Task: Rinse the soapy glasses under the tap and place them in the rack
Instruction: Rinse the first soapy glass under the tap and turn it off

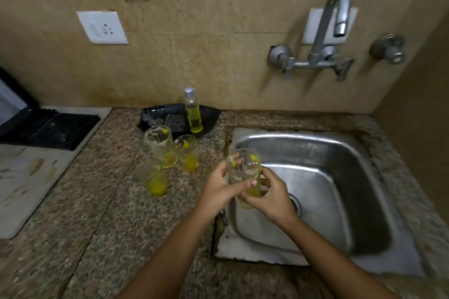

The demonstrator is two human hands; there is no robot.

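Both hands hold one clear glass (245,165) with yellow soap in its base, over the left rim of the steel sink (340,192). My left hand (222,185) grips its side, fingers reaching over the rim into the mouth. My right hand (271,195) wraps around the lower part. Three more soapy glasses (160,145) (187,152) (151,176) stand upright on the granite counter to the left. The wall tap (340,14) hangs above the sink with no water running.
A bottle of yellow liquid (193,110) stands in a black tray (209,114) with scrubbers behind the glasses. A black rack (48,126) lies on a grey mat (21,177) at the far left. A second valve (388,48) sits right of the tap.
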